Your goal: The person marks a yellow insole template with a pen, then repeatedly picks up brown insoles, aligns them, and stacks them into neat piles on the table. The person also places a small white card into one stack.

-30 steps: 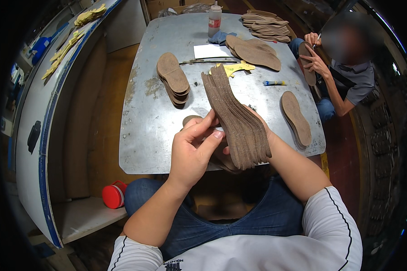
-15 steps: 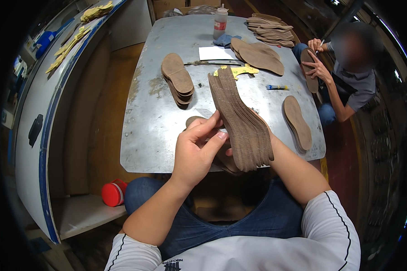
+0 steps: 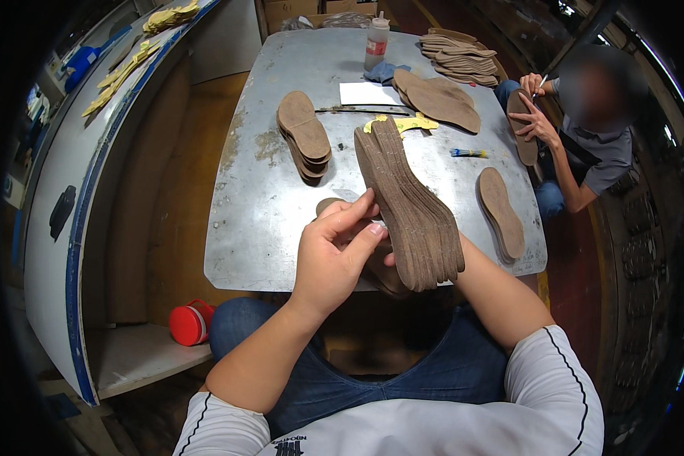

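A thick stack of brown shoe insoles (image 3: 418,216) stands on edge in front of me, fanned slightly at its near end. My right hand (image 3: 388,259) grips it from behind and below; mostly the stack hides that hand, with only fingertips showing at the left side. At the stack's left edge my left hand (image 3: 334,247) is bent inward, its index finger touching the outermost insole and its thumb close below. Behind my left hand, another brown insole (image 3: 328,204) is partly covered. Yellow cut pieces (image 3: 414,122) lie just beyond the stack's far end.
On the metal table (image 3: 232,228) are a small insole pile (image 3: 304,129), a right-hand pile (image 3: 501,213), larger soles (image 3: 437,102), a far stack (image 3: 456,57), a white sheet (image 3: 368,94), a bottle (image 3: 376,44) and blue sticks (image 3: 468,153). A co-worker (image 3: 593,144) holds a sole at right.
The view has shifted slightly. Both hands keep nearly the same pose around the insole stack, which is turned a little, showing its edges more. The co-worker still holds the sole.
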The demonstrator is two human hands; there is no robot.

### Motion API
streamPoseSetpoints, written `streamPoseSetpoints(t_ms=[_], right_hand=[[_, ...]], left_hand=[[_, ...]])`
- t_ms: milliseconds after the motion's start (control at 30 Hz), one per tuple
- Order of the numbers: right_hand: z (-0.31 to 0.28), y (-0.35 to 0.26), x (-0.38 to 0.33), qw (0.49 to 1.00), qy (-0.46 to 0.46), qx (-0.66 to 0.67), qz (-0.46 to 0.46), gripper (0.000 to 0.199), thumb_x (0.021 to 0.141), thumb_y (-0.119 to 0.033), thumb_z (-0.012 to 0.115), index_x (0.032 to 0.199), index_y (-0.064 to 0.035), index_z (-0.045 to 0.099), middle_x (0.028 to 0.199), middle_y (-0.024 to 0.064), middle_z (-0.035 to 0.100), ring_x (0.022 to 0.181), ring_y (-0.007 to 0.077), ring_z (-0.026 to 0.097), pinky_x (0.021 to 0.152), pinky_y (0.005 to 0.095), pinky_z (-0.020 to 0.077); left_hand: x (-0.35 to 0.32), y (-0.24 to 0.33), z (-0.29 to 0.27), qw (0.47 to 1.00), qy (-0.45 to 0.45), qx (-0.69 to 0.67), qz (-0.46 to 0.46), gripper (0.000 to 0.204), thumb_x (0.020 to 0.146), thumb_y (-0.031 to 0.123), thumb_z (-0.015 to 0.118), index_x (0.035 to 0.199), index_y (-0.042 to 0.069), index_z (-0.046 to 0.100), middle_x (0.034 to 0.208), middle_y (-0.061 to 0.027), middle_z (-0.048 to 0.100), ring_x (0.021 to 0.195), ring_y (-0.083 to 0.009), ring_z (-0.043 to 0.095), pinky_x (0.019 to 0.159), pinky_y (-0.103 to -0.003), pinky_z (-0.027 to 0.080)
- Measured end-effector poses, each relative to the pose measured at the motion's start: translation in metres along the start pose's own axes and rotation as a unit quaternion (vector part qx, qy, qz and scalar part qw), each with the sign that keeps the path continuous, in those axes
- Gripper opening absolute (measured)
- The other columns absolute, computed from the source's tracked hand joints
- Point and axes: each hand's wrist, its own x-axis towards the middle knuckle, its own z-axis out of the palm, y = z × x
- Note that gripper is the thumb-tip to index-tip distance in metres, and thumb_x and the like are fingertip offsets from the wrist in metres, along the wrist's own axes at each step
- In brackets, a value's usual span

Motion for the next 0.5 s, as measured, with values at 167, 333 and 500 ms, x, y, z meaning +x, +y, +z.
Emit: streamPoseSetpoints(t_ms=[167, 333, 500], right_hand=[[0.0021, -0.0021, -0.0014, 0.998, -0.021, 0.059, 0.022, 0.066, 0.118, -0.052, 0.048, 0.160, -0.0012, 0.056, 0.152, 0.0255, 0.064, 0.127, 0.0488, 0.073, 0.089, 0.0781, 0.0657], [0.0067, 0.0011, -0.0043, 1.000, 0.008, -0.001, -0.004, 0.066, 0.118, -0.052, 0.048, 0.159, -0.0017, 0.056, 0.151, 0.0252, 0.065, 0.127, 0.0484, 0.073, 0.088, 0.0778, 0.0658], [0.0093, 0.0039, -0.0033, 0.999, 0.018, -0.042, -0.021, 0.066, 0.118, -0.053, 0.047, 0.159, -0.0022, 0.057, 0.150, 0.0248, 0.065, 0.126, 0.0480, 0.073, 0.088, 0.0776, 0.0660]], left_hand=[[-0.0004, -0.0002, 0.0010, 1.000, 0.000, -0.015, -0.002, 0.047, 0.107, 0.000, 0.073, 0.153, -0.008, 0.065, 0.127, -0.0104, 0.068, 0.112, -0.0158, 0.075, 0.097, -0.029, 0.062], [-0.0002, -0.0007, 0.0010, 1.000, 0.002, -0.014, -0.010, 0.047, 0.108, 0.001, 0.072, 0.154, -0.007, 0.065, 0.128, -0.0097, 0.067, 0.111, -0.0156, 0.075, 0.094, -0.028, 0.063], [-0.0004, -0.0004, 0.0003, 1.000, 0.000, -0.002, -0.007, 0.047, 0.108, 0.001, 0.072, 0.154, -0.007, 0.065, 0.127, -0.0094, 0.067, 0.111, -0.0152, 0.075, 0.091, -0.027, 0.062]])
